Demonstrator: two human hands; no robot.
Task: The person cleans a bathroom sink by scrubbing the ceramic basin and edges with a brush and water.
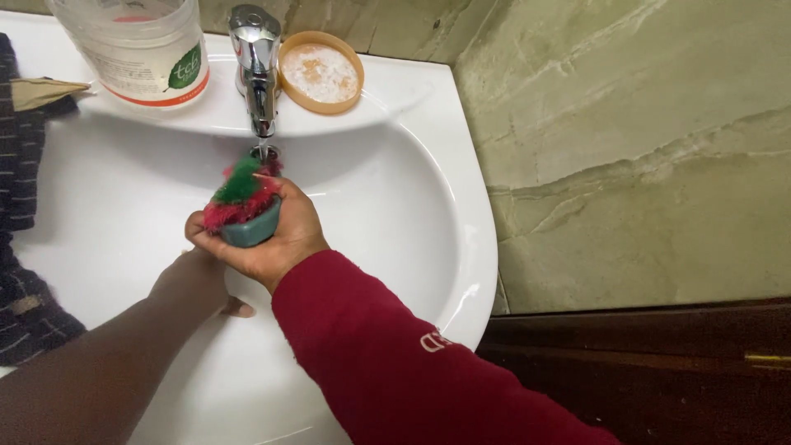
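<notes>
My right hand (pixel 284 239), in a dark red sleeve, is closed around a teal bar of soap (pixel 251 233) topped by a red and green fluffy scrubber (pixel 241 194). It holds them just under the spout of the chrome tap (pixel 257 70), over the white sink basin (pixel 387 206). My left hand (pixel 194 280), on a bare forearm, lies lower in the basin under the right hand. Only its back and a thumb show, and its fingers are hidden.
A white plastic tub (pixel 140 49) stands on the sink ledge left of the tap, and an orange lid (pixel 321 72) with pale residue lies right of it. A dark striped cloth (pixel 18 173) hangs at the left edge. A green marbled wall (pixel 643 148) and dark wood (pixel 643 371) are at right.
</notes>
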